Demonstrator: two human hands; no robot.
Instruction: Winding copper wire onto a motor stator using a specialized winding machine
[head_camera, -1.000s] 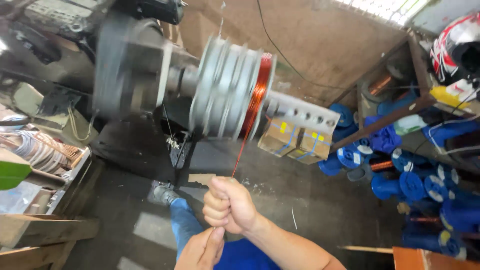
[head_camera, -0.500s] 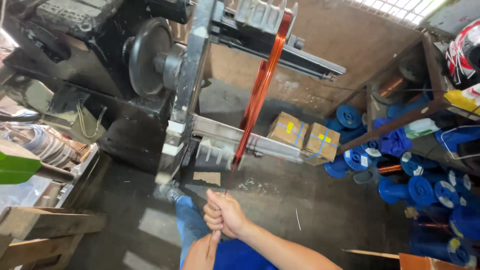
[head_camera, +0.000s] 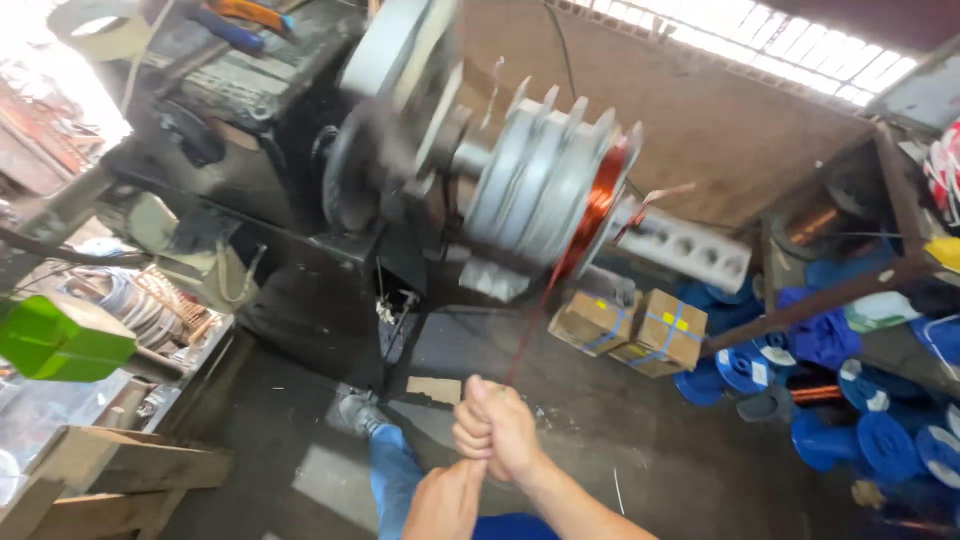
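Right hand (head_camera: 497, 428) was clenched on the copper wire (head_camera: 535, 310), which ran taut up to the coil (head_camera: 598, 205) on the grey former (head_camera: 540, 185). Left hand (head_camera: 445, 500), just below, gripped the same wire.

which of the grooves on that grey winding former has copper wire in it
The outermost groove, at the end farthest from the machine body; it shows orange copper windings, while the other grooves are bare grey.

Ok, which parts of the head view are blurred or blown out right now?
In the head view, the spinning grey winding former and its arm are motion-blurred; the copper wire down to the right hand is faint; the upper left corner is blown out by daylight; the left hand and the cardboard boxes look sharp.
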